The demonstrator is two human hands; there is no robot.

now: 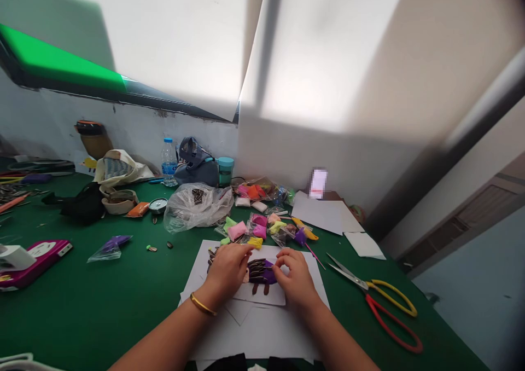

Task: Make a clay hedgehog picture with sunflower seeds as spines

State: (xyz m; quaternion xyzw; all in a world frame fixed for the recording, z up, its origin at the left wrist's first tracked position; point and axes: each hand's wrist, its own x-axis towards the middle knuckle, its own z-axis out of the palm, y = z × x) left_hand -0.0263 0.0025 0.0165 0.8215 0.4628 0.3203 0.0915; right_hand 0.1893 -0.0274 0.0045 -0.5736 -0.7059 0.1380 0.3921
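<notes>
A small white card (266, 297) lies on larger white sheets, bearing a flat purple clay shape (268, 273) with rows of dark, seed-like pieces (256, 270) stuck into it. Two brown clay strips (260, 289) sit below the purple body. My left hand (229, 268), with a gold bangle on its wrist, is closed over the card's left side, fingertips together; whatever they hold is hidden. At the purple clay's right edge, my right hand (296, 275) pinches thumb and forefinger together. Anything between them is too small to name.
Colourful clay packets (258, 229) lie behind the sheets, beside a clear plastic bag (197, 207) containing dark seeds. Large scissors (369, 289) rest open at right. A bottle (168, 163), blue bag (197, 166) and teal cup (225, 171) stand along the wall. A magenta device (45, 259) lies left.
</notes>
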